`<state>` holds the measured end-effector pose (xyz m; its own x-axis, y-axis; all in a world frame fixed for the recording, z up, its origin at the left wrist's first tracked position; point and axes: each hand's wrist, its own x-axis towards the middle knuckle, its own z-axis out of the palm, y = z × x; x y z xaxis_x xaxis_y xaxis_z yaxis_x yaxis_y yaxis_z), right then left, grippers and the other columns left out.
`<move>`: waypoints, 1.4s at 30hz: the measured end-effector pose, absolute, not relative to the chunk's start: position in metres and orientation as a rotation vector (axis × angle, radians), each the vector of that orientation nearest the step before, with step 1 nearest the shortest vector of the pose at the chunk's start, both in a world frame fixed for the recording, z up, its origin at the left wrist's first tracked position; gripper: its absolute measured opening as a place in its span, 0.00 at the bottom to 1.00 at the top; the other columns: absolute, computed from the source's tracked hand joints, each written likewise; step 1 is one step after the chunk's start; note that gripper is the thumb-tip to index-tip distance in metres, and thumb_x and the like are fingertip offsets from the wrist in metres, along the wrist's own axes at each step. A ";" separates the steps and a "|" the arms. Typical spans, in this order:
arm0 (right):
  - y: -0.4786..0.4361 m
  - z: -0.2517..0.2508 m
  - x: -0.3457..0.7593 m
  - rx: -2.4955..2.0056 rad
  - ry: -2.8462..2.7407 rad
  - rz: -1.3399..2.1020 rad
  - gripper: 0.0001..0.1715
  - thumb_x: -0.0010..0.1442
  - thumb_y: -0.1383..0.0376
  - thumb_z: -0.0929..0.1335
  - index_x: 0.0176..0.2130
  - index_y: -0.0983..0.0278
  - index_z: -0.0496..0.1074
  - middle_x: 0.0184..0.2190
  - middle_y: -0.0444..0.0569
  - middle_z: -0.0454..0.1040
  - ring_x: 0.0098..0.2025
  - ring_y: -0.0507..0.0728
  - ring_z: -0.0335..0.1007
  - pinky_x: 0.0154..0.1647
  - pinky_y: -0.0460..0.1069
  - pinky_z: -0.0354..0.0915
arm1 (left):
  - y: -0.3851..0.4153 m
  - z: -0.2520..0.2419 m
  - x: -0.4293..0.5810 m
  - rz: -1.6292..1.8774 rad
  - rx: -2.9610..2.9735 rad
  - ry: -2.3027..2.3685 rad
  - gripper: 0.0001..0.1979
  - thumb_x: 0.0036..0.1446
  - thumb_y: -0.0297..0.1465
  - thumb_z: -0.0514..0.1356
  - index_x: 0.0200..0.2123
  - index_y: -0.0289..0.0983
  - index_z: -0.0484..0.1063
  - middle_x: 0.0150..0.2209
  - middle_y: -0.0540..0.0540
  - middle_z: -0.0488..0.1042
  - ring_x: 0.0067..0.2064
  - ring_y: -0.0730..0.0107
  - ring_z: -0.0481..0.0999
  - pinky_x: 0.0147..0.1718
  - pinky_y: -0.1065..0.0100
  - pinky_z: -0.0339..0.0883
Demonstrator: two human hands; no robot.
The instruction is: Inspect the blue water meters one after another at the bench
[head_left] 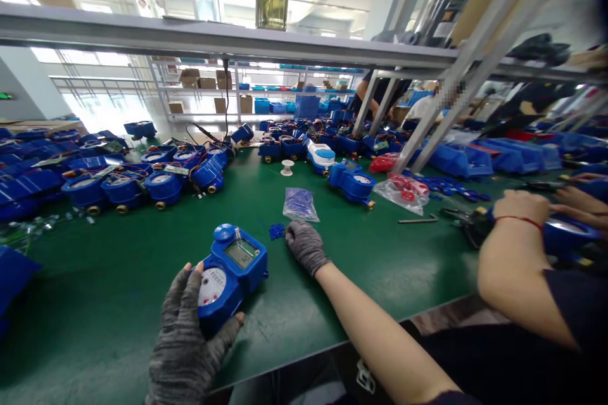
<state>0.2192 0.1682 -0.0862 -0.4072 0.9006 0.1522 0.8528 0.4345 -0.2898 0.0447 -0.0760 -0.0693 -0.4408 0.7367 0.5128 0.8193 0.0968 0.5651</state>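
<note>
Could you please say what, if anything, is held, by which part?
The grey-gloved left hand holds a blue plastic meter by its dial end; I cannot tell for the grey-gloved right hand.

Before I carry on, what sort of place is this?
Probably a meter-assembly workshop: rows of blue-cased, round-dialled meters, a long green workbench and angular blue plastic bins.

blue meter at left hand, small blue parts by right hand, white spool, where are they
Blue meter (234,277), head view: middle of its casing
Small blue parts (276,231), head view: middle of the pile
White spool (286,168), head view: its middle
</note>
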 end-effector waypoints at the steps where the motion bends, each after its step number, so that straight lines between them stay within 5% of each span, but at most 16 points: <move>1: 0.164 -0.085 0.223 -1.508 -2.433 0.230 0.15 0.63 0.65 0.62 0.41 0.67 0.76 0.43 0.58 0.75 0.45 0.58 0.69 0.46 0.49 0.61 | -0.073 -0.070 0.046 -1.262 -1.561 -2.274 0.37 0.52 0.49 0.62 0.61 0.40 0.58 0.63 0.35 0.55 0.62 0.42 0.59 0.59 0.41 0.58; 6: 0.148 -0.085 0.238 -1.498 -2.517 0.246 0.14 0.63 0.63 0.63 0.40 0.64 0.77 0.42 0.55 0.76 0.45 0.57 0.69 0.44 0.48 0.61 | -0.065 -0.070 0.041 -1.300 -1.507 -2.256 0.27 0.52 0.50 0.61 0.50 0.41 0.68 0.61 0.39 0.59 0.58 0.44 0.66 0.52 0.44 0.68; 18: 0.151 -0.080 0.233 -1.534 -2.416 0.443 0.10 0.59 0.66 0.65 0.36 0.67 0.76 0.34 0.52 0.78 0.36 0.55 0.71 0.35 0.46 0.61 | -0.070 -0.078 0.045 -1.352 -1.531 -2.043 0.25 0.52 0.41 0.66 0.52 0.39 0.68 0.61 0.37 0.60 0.59 0.48 0.65 0.54 0.47 0.68; 24: 0.077 -0.080 0.228 -1.047 -2.133 0.599 0.08 0.61 0.65 0.65 0.36 0.65 0.73 0.34 0.49 0.75 0.36 0.54 0.70 0.40 0.46 0.64 | -0.070 -0.076 0.047 -1.366 -1.532 -2.026 0.25 0.53 0.41 0.65 0.52 0.39 0.67 0.61 0.38 0.60 0.59 0.48 0.66 0.54 0.48 0.68; 36: 0.044 -0.075 0.216 -0.942 -2.237 0.094 0.07 0.61 0.70 0.66 0.35 0.65 0.75 0.33 0.52 0.74 0.38 0.59 0.69 0.43 0.52 0.65 | -0.069 -0.080 0.046 -1.351 -1.519 -2.009 0.25 0.53 0.40 0.66 0.52 0.39 0.68 0.61 0.37 0.61 0.59 0.49 0.66 0.54 0.47 0.68; 42: 0.026 -0.074 0.219 -0.946 -2.426 -0.105 0.14 0.58 0.74 0.66 0.44 0.67 0.76 0.41 0.58 0.76 0.44 0.63 0.69 0.49 0.58 0.65 | -0.069 -0.078 0.046 -1.360 -1.528 -1.995 0.25 0.52 0.40 0.66 0.51 0.38 0.68 0.61 0.37 0.61 0.59 0.49 0.66 0.54 0.48 0.68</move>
